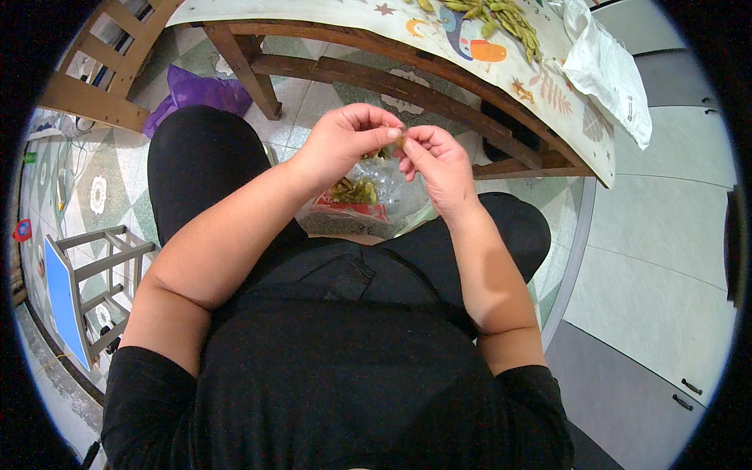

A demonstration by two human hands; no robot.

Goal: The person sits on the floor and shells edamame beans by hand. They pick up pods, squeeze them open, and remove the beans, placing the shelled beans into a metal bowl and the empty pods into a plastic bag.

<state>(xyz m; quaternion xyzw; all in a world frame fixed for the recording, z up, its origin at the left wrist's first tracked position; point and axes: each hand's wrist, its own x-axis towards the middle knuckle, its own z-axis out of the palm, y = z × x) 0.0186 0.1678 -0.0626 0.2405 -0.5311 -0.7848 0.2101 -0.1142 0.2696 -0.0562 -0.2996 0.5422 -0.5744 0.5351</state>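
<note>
My left hand [341, 145] and my right hand [444, 171] meet fingertip to fingertip above my lap. Pinched between them is a small yellowish-green soybean pod [401, 142], mostly covered by the fingers. Both hands are closed on it, thumbs against forefingers. Below them, between my knees, lies a clear plastic bag [401, 196] with red on its near side. Green and brownish pods [352, 190] rest in the bag. A heap of green soybean pods [513, 25] is spread on the table ahead.
A wooden table [329, 33] with a printed white cover stands ahead, a white plastic bag [607, 70] hanging over its right corner. A purple bag [205, 92] sits by my left knee. Leftward is a blue-topped stool [66, 301]; pale cabinets [658, 227] line the right.
</note>
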